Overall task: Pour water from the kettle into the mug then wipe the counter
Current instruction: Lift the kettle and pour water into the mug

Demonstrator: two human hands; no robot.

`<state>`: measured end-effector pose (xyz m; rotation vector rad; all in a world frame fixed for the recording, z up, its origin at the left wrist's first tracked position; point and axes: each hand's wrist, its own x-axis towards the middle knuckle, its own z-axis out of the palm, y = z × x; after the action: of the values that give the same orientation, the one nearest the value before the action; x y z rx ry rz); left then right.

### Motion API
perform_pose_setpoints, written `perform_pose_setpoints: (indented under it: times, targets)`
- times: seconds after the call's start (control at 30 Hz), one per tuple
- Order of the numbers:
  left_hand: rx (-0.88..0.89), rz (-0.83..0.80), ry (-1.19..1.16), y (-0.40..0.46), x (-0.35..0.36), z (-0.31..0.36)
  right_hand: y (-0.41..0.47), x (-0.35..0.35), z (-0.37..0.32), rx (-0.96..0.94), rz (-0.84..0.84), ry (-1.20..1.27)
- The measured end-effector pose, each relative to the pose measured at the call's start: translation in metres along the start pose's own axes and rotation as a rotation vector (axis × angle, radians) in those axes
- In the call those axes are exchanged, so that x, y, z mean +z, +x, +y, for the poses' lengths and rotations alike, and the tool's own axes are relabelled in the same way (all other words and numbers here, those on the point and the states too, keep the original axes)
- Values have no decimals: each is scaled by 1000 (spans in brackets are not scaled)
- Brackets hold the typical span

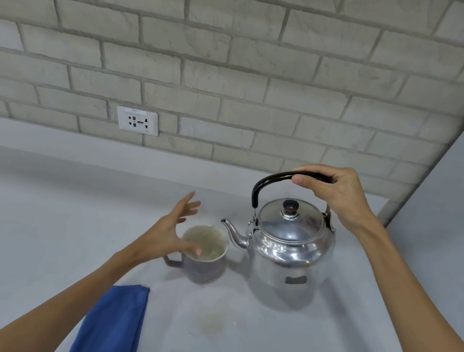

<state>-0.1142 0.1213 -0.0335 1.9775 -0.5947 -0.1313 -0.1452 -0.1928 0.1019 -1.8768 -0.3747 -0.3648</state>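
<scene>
Steel kettle (289,244) stands upright on the grey counter (37,222), body to the right of the mug (204,250); its spout (232,233) points left, with the tip just beside the mug's far right rim and slightly above it. Kettle long axis for pouring runs spout-to-body, left to right across the view; a tilt about that line toward the left should carry the stream into the mug.

Right hand (333,194) is closed around the black handle (265,184) at its top right portion, thumb on the near side, fingers wrapped over the far side; whether the base has left the counter cannot be told. Left hand (175,227) is spread, fingers fanned and apart, thumb tip touching the mug's near rim; it grips nothing firmly and appears to steady the mug from the left. Mug handle projects to the lower left, under the left wrist.

Judgement: the pour is the step in hand and has not begun; no water is visible at the spout. Right hand is the nearer and only hand on the kettle; the spout already faces the target, so only a lift and tilt are required.

Blue cloth (112,326) lies folded on the counter near the left forearm; a faint stain (212,320) sits in front of the mug.
</scene>
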Motion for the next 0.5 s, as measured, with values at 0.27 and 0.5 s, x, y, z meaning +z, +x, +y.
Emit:
perform_pose_setpoints:
  times: [0.27,0.5]
  targets:
    - [278,129,-112,36,-33,97,7,-11,2,-53,141,188]
    - [324,17,-50,80,-4,140,12,-14,20,-50,200,181]
